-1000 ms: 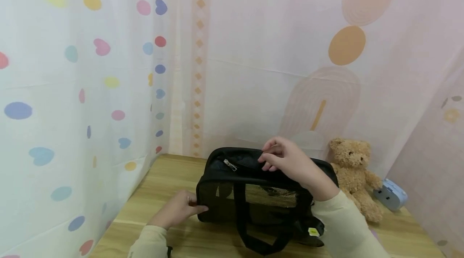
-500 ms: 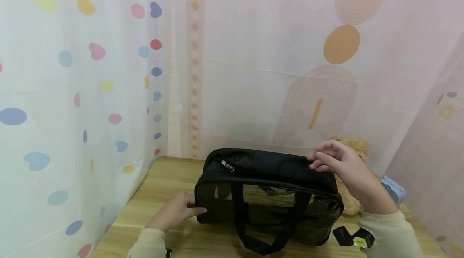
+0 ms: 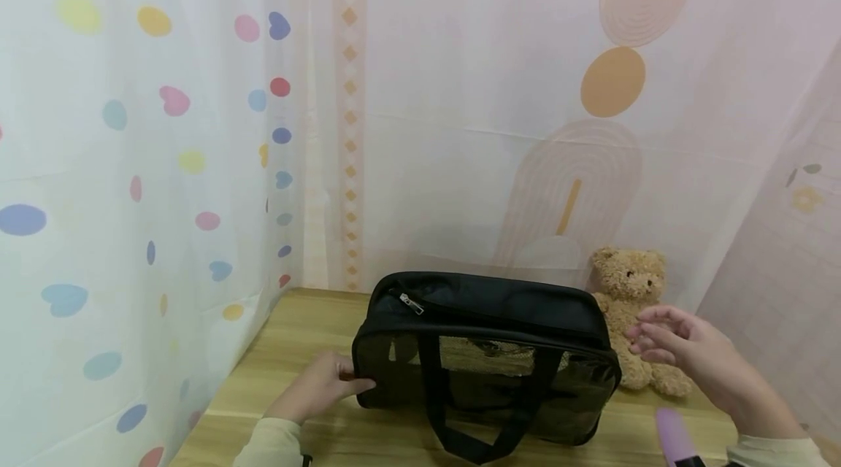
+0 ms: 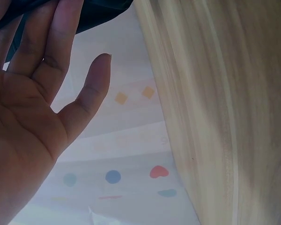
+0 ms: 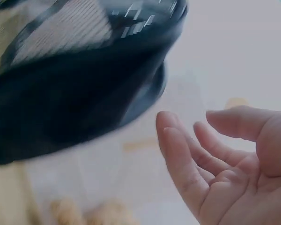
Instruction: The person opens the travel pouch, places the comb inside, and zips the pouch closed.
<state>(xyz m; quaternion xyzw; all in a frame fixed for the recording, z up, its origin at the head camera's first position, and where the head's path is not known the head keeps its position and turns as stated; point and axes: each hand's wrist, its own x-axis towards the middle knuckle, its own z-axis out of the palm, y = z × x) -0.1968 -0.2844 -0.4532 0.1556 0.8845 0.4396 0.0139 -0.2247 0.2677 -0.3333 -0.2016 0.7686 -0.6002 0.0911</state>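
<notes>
A black bag with see-through dark panels and a mesh strip stands on the table. Its metal zipper pull sits near the left end of the top, and a strap handle hangs down in front. At the bag's left end is my left hand; in the left wrist view its fingers reach straight to the bag's edge and the thumb stands apart. My right hand hovers right of the bag, fingers loosely bent and holding nothing. The bag's inside is too dark to make out.
A brown teddy bear sits behind the bag's right end, partly covered by my right hand. Nearer me lies a long purple object, partly cut off. Patterned curtains hang behind and beside the wooden table.
My right hand has moved rightward from above the bag's top to beside the teddy bear. The zipper pull stays at the left end. My left hand keeps its place.
</notes>
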